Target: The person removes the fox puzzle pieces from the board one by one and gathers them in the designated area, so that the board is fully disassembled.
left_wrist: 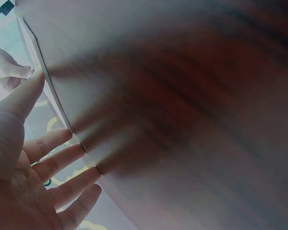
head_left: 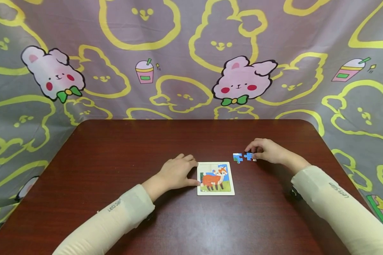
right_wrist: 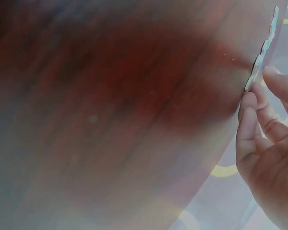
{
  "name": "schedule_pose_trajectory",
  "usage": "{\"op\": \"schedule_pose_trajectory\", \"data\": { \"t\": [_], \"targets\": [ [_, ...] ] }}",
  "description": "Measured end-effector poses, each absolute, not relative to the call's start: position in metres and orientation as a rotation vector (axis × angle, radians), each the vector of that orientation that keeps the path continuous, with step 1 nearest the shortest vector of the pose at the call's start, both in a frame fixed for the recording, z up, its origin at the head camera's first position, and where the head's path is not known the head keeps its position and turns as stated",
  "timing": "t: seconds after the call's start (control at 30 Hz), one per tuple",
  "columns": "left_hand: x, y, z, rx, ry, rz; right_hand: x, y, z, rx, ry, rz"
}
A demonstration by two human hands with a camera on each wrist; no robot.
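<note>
A square jigsaw tray (head_left: 231, 186) with a white rim lies on the table, showing an orange fox. Its upper left part is bare backing. My left hand (head_left: 177, 172) is at the tray's left side, thumb and forefinger at the rim, the fingers extended and spread. To the tray's upper right lies a blue jigsaw piece (head_left: 237, 157) with a green patch. Just right of it, my right hand (head_left: 268, 151) pinches another blue jigsaw piece (head_left: 248, 156) between thumb and fingers, partly covering it. In the right wrist view, the fingertips (right_wrist: 248, 99) are low at the piece's end.
The dark brown wooden table (head_left: 131, 141) has rounded far corners. A curtain (head_left: 178, 63) with cartoon bears and rabbits hangs behind and beside it. Both forearms wear pale sleeves (head_left: 338, 198) reaching in from the near corners.
</note>
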State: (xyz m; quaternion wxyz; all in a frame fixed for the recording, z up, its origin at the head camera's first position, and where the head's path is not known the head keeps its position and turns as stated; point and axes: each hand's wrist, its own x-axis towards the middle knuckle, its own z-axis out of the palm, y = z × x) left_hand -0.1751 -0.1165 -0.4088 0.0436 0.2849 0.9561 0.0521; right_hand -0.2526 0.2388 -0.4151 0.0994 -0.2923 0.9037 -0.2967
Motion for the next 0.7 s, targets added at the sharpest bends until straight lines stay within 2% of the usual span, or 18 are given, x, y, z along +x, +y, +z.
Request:
{"op": "schedule_pose_trajectory", "data": {
  "t": [0.2, 0.4, 0.7],
  "targets": [
    [-0.175, -0.117, -0.409, 0.883, 2.927, 0.154, -0.249, 0.229, -0.410, -0.869, 2.657, -0.912],
    [-0.175, -0.117, -0.409, 0.878, 2.933, 0.146, -0.243, 0.206, -0.407, -1.015, 2.641, -0.887],
    [-0.175, -0.116, -0.409, 0.865, 2.926, 0.149, -0.235, 0.178, -0.406, -1.068, 2.569, -0.788]
  ]
}}
